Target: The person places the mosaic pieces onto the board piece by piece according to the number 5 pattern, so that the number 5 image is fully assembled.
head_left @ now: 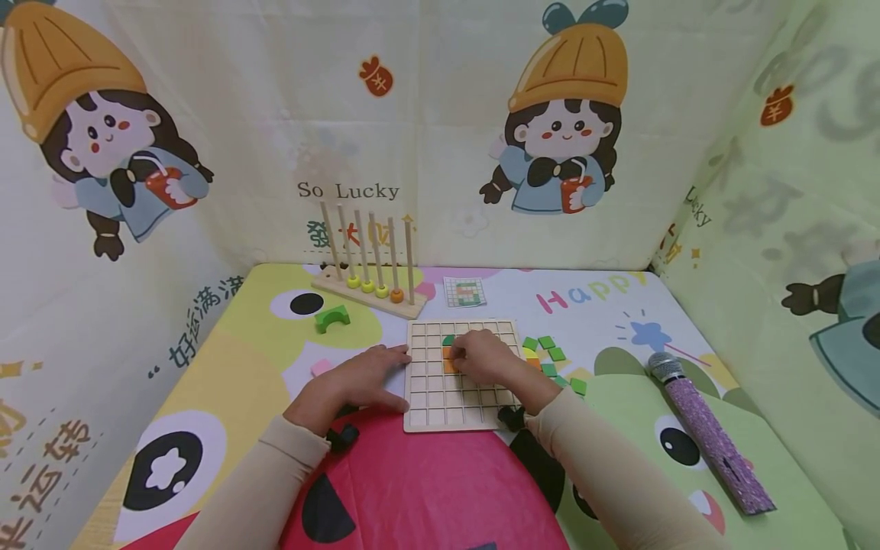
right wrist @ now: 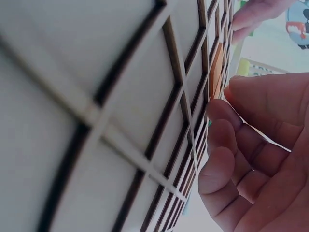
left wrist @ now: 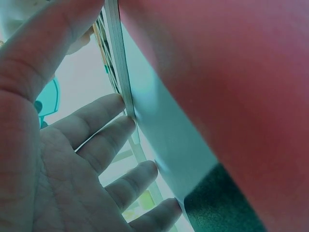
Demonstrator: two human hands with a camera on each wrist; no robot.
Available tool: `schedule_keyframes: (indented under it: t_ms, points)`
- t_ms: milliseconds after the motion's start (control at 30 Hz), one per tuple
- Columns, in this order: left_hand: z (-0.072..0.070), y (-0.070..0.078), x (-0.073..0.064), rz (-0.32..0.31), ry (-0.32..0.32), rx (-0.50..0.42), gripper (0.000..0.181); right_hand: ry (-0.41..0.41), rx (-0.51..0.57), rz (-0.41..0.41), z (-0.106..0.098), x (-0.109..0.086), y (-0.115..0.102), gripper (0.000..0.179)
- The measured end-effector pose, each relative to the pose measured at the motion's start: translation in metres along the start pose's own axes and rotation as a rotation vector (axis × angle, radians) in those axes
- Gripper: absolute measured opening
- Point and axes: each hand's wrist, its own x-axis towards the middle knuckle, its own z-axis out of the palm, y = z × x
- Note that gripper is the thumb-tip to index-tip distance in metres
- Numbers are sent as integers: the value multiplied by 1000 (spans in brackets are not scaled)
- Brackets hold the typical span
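Note:
A square wooden grid board (head_left: 426,412) lies in front of me. My left hand (head_left: 367,378) rests at its left side, fingertips and thumb against the edge; the left wrist view shows the fingers spread and nearly straight. Over the board's middle, my right hand (head_left: 484,357) bends down with curled fingers. Its thumb and index fingertips (right wrist: 223,108) come together right by orange tiles (right wrist: 216,70) set in the grid. I cannot tell whether a tile is between them. A green tile (head_left: 448,340) sits in a cell just beyond the orange ones.
Several loose green tiles (head_left: 546,342) lie right of the board. Behind it are a small pattern card (head_left: 464,292) and a wooden peg stand (head_left: 412,309) with beads. A green arch block (head_left: 333,318) stands left, a glittery purple microphone (head_left: 715,435) right.

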Motion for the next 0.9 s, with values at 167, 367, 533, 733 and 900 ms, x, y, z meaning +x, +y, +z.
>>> schedule_keyframes:
  t_ms: [167,367,533,733,900]
  points:
    - [1,-1,1,-2,1,10,86,16,91,-27,-4,-9,13,14]
    - [2,-1,0,1,2,11,87,-6,155,0,-14,-25,28,20]
    - [0,0,-2,-2,-3,-5,87,1,160,30,-21,-39,45,24]
    - [1,0,-2,12,-1,17,84,0,220,88,-29,-55,70,28]
    - [1,-2,-1,36,6,19,84,17,201,123,-34,-65,86,27]
